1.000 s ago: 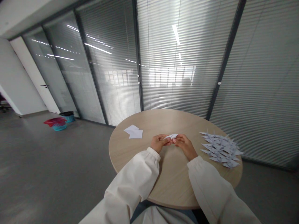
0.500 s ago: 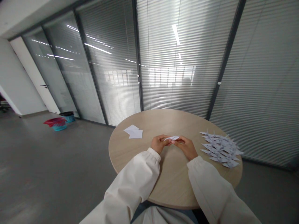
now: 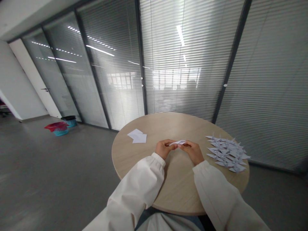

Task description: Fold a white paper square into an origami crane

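Between my two hands is a small piece of folded white paper (image 3: 178, 142), held above the middle of the table. My left hand (image 3: 165, 148) pinches its left end between thumb and fingers. On the other end, my right hand (image 3: 192, 150) grips the paper the same way, the two thumbs nearly meeting. The paper's underside and much of its folding are hidden by my fingers. To the right lies a dense cluster of folded white paper cranes (image 3: 227, 153). Flat white paper sheets (image 3: 139, 138) overlap on the table left of my left hand.
The round wooden table (image 3: 178, 195) has its curved edge close to my lap. A glass partition with blinds (image 3: 180, 96) stands just behind it. On the floor at left are a blue bin with a red liner (image 3: 57, 127) and another with a black liner (image 3: 69, 121).
My thumbs have shifted very slightly along the folded paper. Both hands keep hold of it in nearly the same place; the cranes and loose sheets lie as before.
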A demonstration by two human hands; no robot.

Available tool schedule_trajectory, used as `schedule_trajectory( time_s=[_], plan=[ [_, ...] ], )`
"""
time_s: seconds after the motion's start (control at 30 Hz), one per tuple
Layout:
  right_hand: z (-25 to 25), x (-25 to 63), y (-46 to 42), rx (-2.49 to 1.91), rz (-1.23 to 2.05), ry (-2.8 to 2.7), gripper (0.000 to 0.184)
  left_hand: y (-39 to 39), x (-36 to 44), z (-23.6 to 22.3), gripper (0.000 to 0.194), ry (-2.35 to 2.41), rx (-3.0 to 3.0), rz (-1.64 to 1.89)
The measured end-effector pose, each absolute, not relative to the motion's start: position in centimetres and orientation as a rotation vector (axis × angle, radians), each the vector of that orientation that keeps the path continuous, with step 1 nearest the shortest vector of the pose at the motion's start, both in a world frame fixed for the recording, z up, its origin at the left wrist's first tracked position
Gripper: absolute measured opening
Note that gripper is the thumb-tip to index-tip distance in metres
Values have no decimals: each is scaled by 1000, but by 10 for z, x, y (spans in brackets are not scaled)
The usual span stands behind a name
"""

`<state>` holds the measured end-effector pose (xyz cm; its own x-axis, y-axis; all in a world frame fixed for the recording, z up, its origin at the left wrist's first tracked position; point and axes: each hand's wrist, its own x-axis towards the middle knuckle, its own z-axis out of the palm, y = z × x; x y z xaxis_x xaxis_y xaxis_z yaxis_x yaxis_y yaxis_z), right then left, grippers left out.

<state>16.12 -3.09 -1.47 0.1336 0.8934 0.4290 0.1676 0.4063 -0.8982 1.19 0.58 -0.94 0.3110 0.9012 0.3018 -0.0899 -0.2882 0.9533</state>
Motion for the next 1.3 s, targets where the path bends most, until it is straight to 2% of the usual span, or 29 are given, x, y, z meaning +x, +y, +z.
schedule_trajectory(
  time_s=[0.37,0.87,1.13,1.3],
  plan=[
    [-16,166,-28,-1021,829,-1304,24,4,16,-6,43,675,1349,1130],
    [-21,170,-25,-1016,799,-1283,32,0,15,-4,59,558,1309,1096],
    [-26,170,-20,-1034,739,-1276,38,1,16,-7,54,460,1370,1090],
    [-27,168,-20,-1023,712,-1330,36,4,15,-6,50,590,1371,1085]
  ],
)
